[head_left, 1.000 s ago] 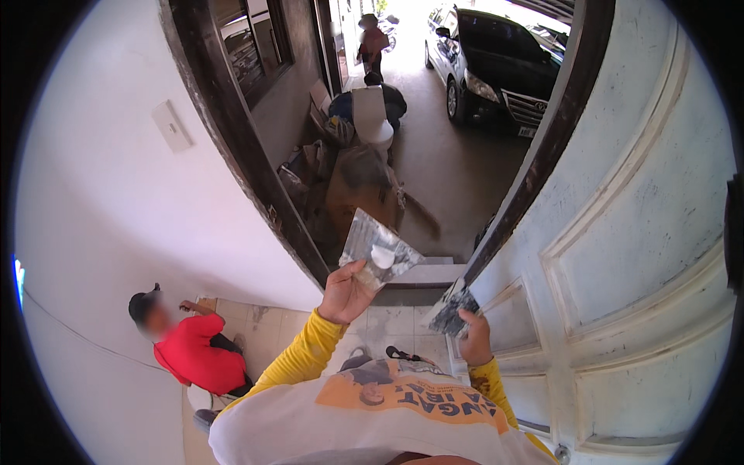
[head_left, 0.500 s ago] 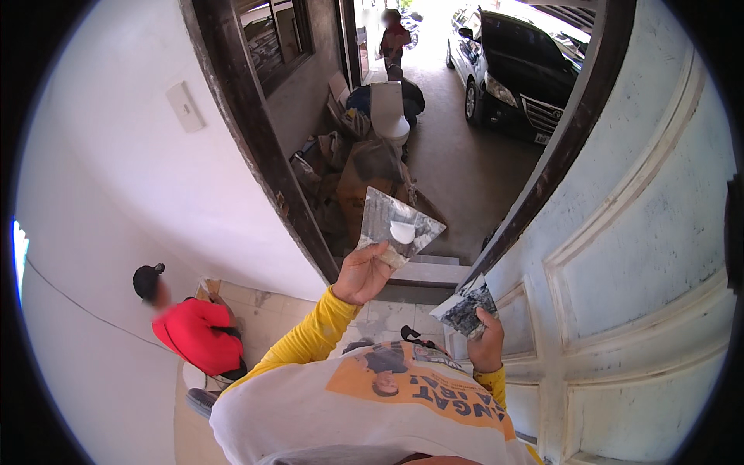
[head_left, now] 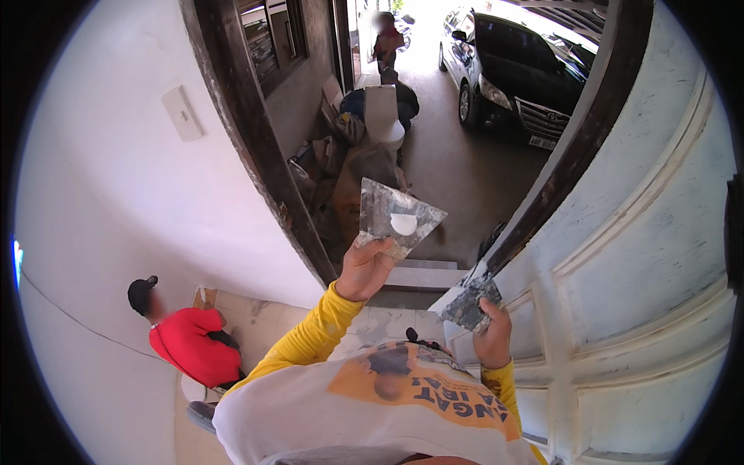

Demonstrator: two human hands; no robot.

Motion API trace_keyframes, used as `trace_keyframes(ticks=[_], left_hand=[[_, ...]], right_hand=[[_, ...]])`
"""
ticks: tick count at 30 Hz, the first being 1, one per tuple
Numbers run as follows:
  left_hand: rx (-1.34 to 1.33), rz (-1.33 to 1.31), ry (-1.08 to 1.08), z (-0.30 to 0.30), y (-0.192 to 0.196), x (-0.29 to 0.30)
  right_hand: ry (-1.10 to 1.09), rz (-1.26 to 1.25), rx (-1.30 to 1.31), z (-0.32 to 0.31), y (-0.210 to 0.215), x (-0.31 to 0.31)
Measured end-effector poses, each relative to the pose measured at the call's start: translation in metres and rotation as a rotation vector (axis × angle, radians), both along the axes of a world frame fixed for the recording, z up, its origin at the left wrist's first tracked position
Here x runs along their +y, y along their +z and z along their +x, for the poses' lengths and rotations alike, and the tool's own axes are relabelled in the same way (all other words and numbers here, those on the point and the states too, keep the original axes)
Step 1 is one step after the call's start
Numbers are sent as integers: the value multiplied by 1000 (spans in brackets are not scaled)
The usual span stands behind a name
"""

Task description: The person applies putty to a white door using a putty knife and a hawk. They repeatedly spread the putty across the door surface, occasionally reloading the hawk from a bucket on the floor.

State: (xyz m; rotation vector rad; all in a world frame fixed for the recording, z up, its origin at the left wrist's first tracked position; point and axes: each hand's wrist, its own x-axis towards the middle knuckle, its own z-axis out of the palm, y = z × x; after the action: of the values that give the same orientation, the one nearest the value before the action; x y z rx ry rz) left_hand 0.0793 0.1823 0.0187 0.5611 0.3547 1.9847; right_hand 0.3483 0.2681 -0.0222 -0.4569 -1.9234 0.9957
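My left hand (head_left: 364,271) is closed on a flat, roughly triangular metal putty knife (head_left: 377,208), held up before the doorway. A rounded dab of white putty (head_left: 403,224) sits on its smeared face. My right hand (head_left: 494,337) grips a second putty knife (head_left: 469,304) by one end, thumb on top; its blade is stained dark grey, with white along one side. The two blades are apart, the right one lower and close to the white panelled door (head_left: 550,325).
A dark wooden door frame (head_left: 256,147) surrounds the doorway. Beyond it are a toilet (head_left: 382,116), bags and boxes, a dark car (head_left: 511,70) and people. At left, a person in a red shirt (head_left: 198,345) squats by the white wall (head_left: 116,194).
My right hand has shifted slightly up and right, and its putty knife has tilted. The left hand still holds its blade up almost as before. The view has moved a little.
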Motion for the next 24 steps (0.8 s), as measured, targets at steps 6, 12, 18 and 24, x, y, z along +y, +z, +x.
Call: trace_keyframes(ticks=[6, 12, 18, 24], left_hand=[[-73, -35, -7, -18, -5, 6], [-142, -161, -27, -24, -18, -1], [141, -58, 133, -18, 8, -7], [266, 110, 198, -30, -5, -1]], right_hand=[[168, -523, 201, -30, 43, -13], [84, -536, 222, -40, 36, -24], [221, -669, 221, -47, 44, -20], [270, -923, 287, -73, 84, -33]])
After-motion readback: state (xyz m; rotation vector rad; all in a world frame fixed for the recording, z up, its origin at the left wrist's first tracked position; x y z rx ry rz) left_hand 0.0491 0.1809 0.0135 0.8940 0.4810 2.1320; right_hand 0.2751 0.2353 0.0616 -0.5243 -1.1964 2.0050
